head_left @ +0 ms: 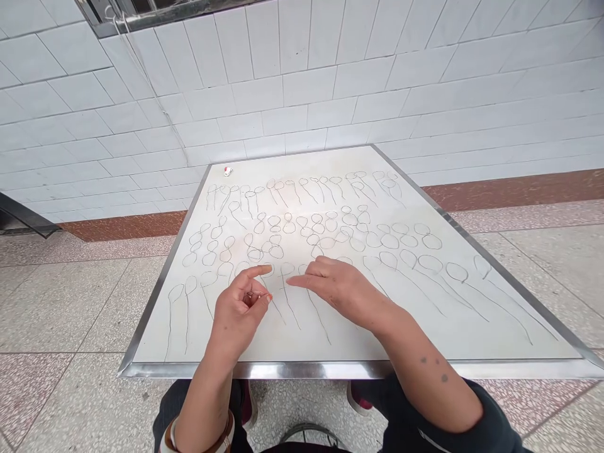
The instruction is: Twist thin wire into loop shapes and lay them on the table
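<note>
Around left hand [240,308], right hand [342,288]: dozens of loops [288,220] on one table [325,165]; left half-curled, right flattened; can't tell what's held.

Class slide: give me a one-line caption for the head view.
Left hand and right hand over a white table laid with rows of thin loops, facing a tiled wall.

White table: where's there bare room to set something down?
Along the back: between the far edge, small red-and-white object and rearmost wire loops. Smaller: between the front edge, right forearm and wire tails. Crowded: the middle, full of loops.
</note>
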Tool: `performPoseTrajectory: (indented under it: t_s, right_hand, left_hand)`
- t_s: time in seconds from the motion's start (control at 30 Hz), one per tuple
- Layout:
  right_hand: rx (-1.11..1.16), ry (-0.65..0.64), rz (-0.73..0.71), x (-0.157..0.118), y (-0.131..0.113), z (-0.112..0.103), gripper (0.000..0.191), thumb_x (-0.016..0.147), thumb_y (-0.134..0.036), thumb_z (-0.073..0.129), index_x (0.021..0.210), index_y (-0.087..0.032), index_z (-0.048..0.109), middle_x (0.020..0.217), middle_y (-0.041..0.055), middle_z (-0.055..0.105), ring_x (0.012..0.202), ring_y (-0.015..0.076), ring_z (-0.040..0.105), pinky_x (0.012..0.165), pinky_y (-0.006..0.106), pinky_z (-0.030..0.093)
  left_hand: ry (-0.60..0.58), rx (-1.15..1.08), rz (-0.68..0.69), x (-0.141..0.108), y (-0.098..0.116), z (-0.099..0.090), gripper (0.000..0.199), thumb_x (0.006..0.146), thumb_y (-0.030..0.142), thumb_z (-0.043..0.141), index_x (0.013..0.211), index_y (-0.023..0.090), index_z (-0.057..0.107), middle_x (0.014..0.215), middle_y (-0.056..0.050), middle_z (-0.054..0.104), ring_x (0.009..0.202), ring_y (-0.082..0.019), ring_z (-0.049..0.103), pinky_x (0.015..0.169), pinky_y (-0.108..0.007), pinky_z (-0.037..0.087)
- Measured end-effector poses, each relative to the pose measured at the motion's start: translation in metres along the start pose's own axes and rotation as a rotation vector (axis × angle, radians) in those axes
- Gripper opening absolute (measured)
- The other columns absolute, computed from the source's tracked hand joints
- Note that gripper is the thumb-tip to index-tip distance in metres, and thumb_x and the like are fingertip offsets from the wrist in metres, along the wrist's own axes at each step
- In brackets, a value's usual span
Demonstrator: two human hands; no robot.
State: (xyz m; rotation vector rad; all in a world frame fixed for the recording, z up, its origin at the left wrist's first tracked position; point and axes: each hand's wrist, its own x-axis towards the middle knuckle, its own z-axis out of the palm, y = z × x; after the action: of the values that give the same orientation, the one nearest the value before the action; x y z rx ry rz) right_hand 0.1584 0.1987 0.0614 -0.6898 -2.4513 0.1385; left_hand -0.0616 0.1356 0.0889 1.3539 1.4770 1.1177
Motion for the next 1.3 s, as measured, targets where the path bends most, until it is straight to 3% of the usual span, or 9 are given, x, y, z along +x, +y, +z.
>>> performPoseTrajectory:
  t_s: [0.3,0.4,0.63,0.77,0.97,1.1,1.3]
  right_hand:
    - [-0.028,0.001,-0.029,-0.001,0.001,-0.003,0.042,0.091,0.0,0.038,0.111,-0.024,0.066,0.078,0.0029,0.059,0.073,0.0163,0.047,0.059,0.028,0.039]
    - [-0.002,0.021,-0.02,0.002,-0.004,-0.003,0.037,0.092,-0.004,0.042,0.115,-0.024,0.064,0.088,0.004,0.063,0.08,0.0172,0.05,0.065,0.031,0.044]
    - [0.078,0.061,-0.023,0.004,-0.015,0.009,0.041,0.092,-0.005,0.042,0.123,-0.027,0.058,0.093,0.0026,0.062,0.082,0.015,0.052,0.065,0.027,0.046]
    - [0.079,0.055,-0.072,0.004,-0.012,0.009,0.044,0.09,-0.001,0.038,0.116,-0.027,0.062,0.092,0.002,0.062,0.078,0.0146,0.052,0.063,0.028,0.044]
    - [0.125,0.0,-0.046,0.007,-0.011,0.001,0.024,0.095,-0.015,0.049,0.106,-0.025,0.067,0.088,0.0036,0.062,0.079,0.016,0.053,0.066,0.03,0.046]
    - [0.338,-0.001,0.074,0.007,-0.017,-0.002,0.017,0.095,-0.026,0.055,0.103,-0.026,0.069,0.084,0.0026,0.064,0.082,0.0152,0.057,0.069,0.028,0.05]
    - [0.645,-0.107,0.327,0.009,-0.025,-0.007,0.022,0.097,-0.026,0.048,0.105,-0.028,0.068,0.078,-0.0015,0.065,0.07,0.0115,0.059,0.059,0.023,0.048]
  left_hand:
    - [0.033,-0.002,0.021,0.0,0.0,0.004,0.036,0.074,0.019,0.064,0.109,0.027,0.069,0.069,0.002,0.059,0.054,-0.01,0.041,0.053,-0.024,0.037]
    - [0.051,-0.002,0.008,0.0,0.001,0.004,0.038,0.075,0.02,0.064,0.112,0.028,0.068,0.07,0.002,0.059,0.055,-0.011,0.042,0.054,-0.024,0.037]
    - [-0.037,-0.04,-0.006,0.002,-0.002,-0.002,0.043,0.078,0.022,0.065,0.121,0.028,0.061,0.074,0.001,0.061,0.059,-0.011,0.044,0.059,-0.025,0.037]
    - [-0.062,-0.026,0.0,0.002,-0.002,0.0,0.04,0.078,0.021,0.065,0.118,0.027,0.063,0.072,0.002,0.059,0.057,-0.011,0.041,0.057,-0.025,0.035]
    - [-0.077,0.011,0.013,0.0,-0.002,0.003,0.04,0.079,0.021,0.063,0.119,0.028,0.063,0.071,0.002,0.059,0.055,-0.011,0.039,0.055,-0.025,0.034]
    - [-0.092,0.101,0.124,-0.001,-0.003,0.001,0.041,0.083,0.022,0.06,0.123,0.031,0.062,0.076,0.0,0.063,0.064,-0.015,0.047,0.063,-0.028,0.039]
    - [-0.031,0.39,0.458,0.003,-0.009,-0.003,0.047,0.085,0.018,0.058,0.129,0.035,0.059,0.083,-0.002,0.071,0.085,-0.023,0.055,0.083,-0.038,0.041]
